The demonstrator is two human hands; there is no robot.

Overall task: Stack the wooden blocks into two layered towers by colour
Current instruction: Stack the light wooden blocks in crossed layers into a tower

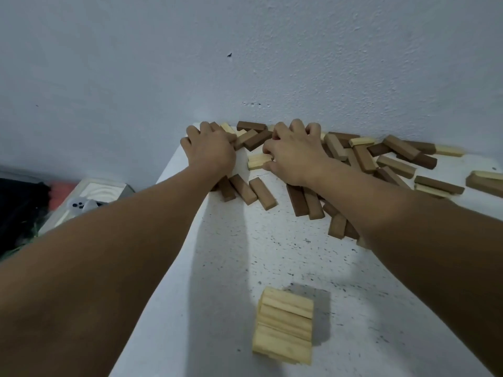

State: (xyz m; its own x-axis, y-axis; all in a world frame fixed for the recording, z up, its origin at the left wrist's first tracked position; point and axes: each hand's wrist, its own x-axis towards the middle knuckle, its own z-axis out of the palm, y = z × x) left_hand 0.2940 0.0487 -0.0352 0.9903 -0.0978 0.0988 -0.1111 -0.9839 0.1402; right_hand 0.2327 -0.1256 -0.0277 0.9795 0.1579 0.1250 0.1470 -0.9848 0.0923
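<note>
Grip: I see the left hand (pixel 211 151) lying knuckles-up with fingers curled into the heap of blocks at 12 o'clock; what it holds, if anything, is hidden beneath the palm, so I cannot tell. The right hand (pixel 295 155), just beside it toward 1 o'clock, has its fingers curled onto the heap, the fingertips touching a pale block (pixel 258 161); whether it pinches that block I cannot tell.

Surface and room: a white speckled table (pixel 272 254) abuts a pale blue-grey textured wall (pixel 245 63). At 9 o'clock, below the table edge, lie a dark bundle (pixel 19 210) and a pale box (pixel 100 190) with a small white object (pixel 81 205) resting against it.

Task objects: the scattered wooden blocks (pixel 367 159), mostly dark brown with some pale ones, spread along the wall from 12 to 2 o'clock, several overlapping. A pale tower (pixel 284 325) of layered light blocks stands at 6 o'clock, well apart from the heap.

I can read no writing.
</note>
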